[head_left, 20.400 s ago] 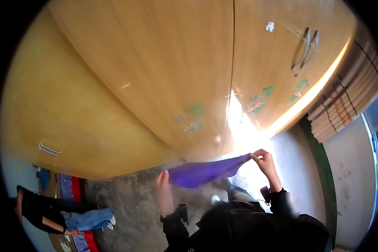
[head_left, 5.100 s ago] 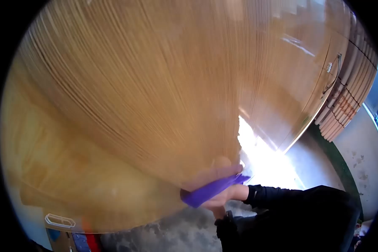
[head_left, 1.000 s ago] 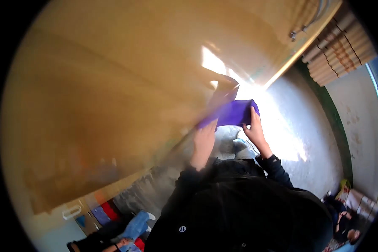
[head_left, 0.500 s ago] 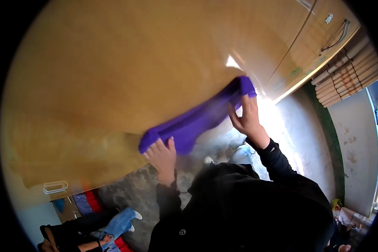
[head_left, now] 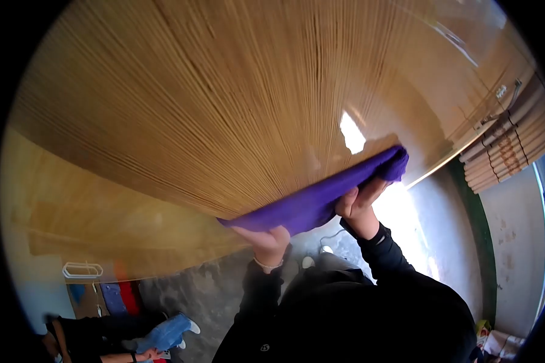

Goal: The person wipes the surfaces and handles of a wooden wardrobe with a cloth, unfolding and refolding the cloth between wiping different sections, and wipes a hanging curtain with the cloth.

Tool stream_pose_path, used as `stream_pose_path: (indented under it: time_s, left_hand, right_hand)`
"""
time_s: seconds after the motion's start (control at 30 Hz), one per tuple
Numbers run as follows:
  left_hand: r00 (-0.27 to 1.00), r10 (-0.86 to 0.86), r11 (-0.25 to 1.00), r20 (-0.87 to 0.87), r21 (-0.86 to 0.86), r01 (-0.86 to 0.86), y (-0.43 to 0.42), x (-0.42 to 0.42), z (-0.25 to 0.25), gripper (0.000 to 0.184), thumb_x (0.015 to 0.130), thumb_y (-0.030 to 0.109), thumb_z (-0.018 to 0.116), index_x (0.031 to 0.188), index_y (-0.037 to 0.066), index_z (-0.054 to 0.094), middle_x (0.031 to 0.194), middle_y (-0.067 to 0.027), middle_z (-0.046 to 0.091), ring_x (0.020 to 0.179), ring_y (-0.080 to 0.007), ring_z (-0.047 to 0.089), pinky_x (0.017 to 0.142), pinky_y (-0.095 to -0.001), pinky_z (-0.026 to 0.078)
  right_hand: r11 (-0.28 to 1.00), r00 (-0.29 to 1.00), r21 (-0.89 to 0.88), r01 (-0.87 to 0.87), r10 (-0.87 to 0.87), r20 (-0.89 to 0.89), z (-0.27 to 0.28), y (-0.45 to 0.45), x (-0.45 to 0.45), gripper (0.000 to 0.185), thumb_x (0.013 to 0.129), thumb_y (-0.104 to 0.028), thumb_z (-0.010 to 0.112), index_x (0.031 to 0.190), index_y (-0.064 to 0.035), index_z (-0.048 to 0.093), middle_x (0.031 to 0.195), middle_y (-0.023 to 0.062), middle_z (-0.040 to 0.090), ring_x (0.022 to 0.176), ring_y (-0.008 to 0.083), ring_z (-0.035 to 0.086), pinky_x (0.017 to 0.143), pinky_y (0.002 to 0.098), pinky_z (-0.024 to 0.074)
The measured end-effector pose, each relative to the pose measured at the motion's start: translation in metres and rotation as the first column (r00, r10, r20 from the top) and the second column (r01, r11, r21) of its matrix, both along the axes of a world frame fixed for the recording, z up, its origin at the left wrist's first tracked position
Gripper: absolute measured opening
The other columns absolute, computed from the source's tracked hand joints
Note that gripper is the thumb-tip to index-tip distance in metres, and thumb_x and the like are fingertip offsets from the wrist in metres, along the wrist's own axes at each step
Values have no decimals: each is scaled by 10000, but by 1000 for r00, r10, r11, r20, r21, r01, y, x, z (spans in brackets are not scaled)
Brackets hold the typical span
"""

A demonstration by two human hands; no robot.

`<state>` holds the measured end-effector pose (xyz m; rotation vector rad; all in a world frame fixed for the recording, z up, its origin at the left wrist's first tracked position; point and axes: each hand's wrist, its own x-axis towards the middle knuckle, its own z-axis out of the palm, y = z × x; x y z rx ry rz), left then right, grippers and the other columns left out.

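Note:
A purple cloth stretches between my two hands along the lower edge of a glossy, wood-coloured surface. My left hand has the left end of the cloth, its fingertips hidden by the fabric and its thumb bent along the lower edge. At the other end, my right hand grips the bunched, folded corner with bent fingers. The cloth's top edge lies against the surface, and its lower middle part hangs down a little. Fine dark lines fan out over the surface above it.
A white wire handle is at lower left, and a metal handle at upper right. Beyond that hang gathered beige curtains. Another person in jeans sits at lower left. Grey floor shows below.
Both hands have moved right and down in the view with the cloth, which looks narrower. My left fingers have slipped out of sight behind it. Lines now show on the surface.

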<state>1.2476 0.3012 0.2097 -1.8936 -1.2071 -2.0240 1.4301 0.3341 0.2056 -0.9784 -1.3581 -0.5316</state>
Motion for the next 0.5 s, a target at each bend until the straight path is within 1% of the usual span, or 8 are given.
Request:
stream_pose_path:
  time_s: [0.07, 0.13, 0.2, 0.27, 0.33, 0.4, 0.43, 0.5]
  left_hand:
    - [999, 40, 997, -37, -64, -42, -3, 1, -19, 837, 875, 216, 481, 1369, -48, -142, 1421, -301, 79, 1316, -405, 180, 1055, -465, 152]
    - [998, 17, 998, -66, -55, -20, -5, 1, -39, 840, 871, 191, 480, 1366, -42, -158, 1416, -303, 86, 1313, -398, 190, 1055, -461, 159]
    - [997, -33, 996, -69, -82, 27, -7, 2, -66, 828, 863, 150, 462, 1360, -43, -171, 1401, -304, 125, 1288, -383, 245, 1059, -436, 167]
    - [993, 34, 987, -111, -155, -51, -14, -3, -100, 841, 848, 140, 470, 1357, -47, -173, 1377, -308, 176, 1264, -381, 279, 1055, -427, 182]
    - [983, 110, 965, -145, -220, -140, -22, -6, -123, 855, 833, 130, 478, 1353, -51, -176, 1353, -312, 227, 1241, -380, 313, 1052, -418, 197]
    - [1000, 28, 928, -12, -372, -31, -26, -6, -141, 865, 796, 131, 512, 1346, -75, -123, 1278, -316, 328, 1188, -386, 365, 1035, -426, 230]
    - [997, 60, 870, 52, -492, -27, -32, -10, -179, 788, 761, 143, 541, 1334, -101, 59, 1225, -323, 369, 1163, -410, 374, 1027, -442, 237]
    - [1000, 29, 808, -6, -588, -27, -40, -16, -175, 720, 757, 146, 544, 1306, -105, 150, 1220, -323, 369, 1144, -424, 378, 1019, -445, 248]
  right_hand:
    - [983, 995, -153, -99, 98, -15, -42, -5, 4, 769, 777, -284, 490, 1365, 93, 169, 1393, 315, 208, 1304, 445, 176, 1060, 478, 89]
    - [988, 993, -148, -52, 68, 99, -39, -11, 5, 783, 810, -261, 473, 1388, 47, 42, 1378, 279, 195, 1222, 373, 320, 1014, 478, 246]
    - [985, 990, -171, -33, 56, 131, -75, -13, 10, 777, 801, -257, 485, 1387, 32, 66, 1360, 280, 221, 1201, 368, 335, 992, 482, 270]
    - [996, 994, -93, -13, 23, 109, -103, -10, 9, 759, 797, -255, 497, 1381, 27, 101, 1334, 272, 261, 1193, 365, 342, 976, 481, 285]
    - [961, 988, -253, -116, 138, 69, -159, -16, 13, 750, 800, -233, 505, 1380, 29, 108, 1343, 278, 252, 1199, 378, 335, 981, 488, 276]
    - [969, 976, -202, -144, 173, 131, -159, -9, 17, 750, 800, -220, 515, 1380, 30, 109, 1342, 277, 260, 1202, 385, 335, 990, 496, 258]
    - [970, 964, -189, -155, 190, 187, -163, -14, 18, 752, 800, -208, 525, 1379, 30, 109, 1341, 277, 267, 1205, 391, 334, 999, 504, 240]
    - [973, 962, -206, -109, 155, 225, -174, -22, 16, 765, 788, -192, 550, 1378, 30, 117, 1324, 274, 296, 1197, 403, 343, 1005, 510, 225]
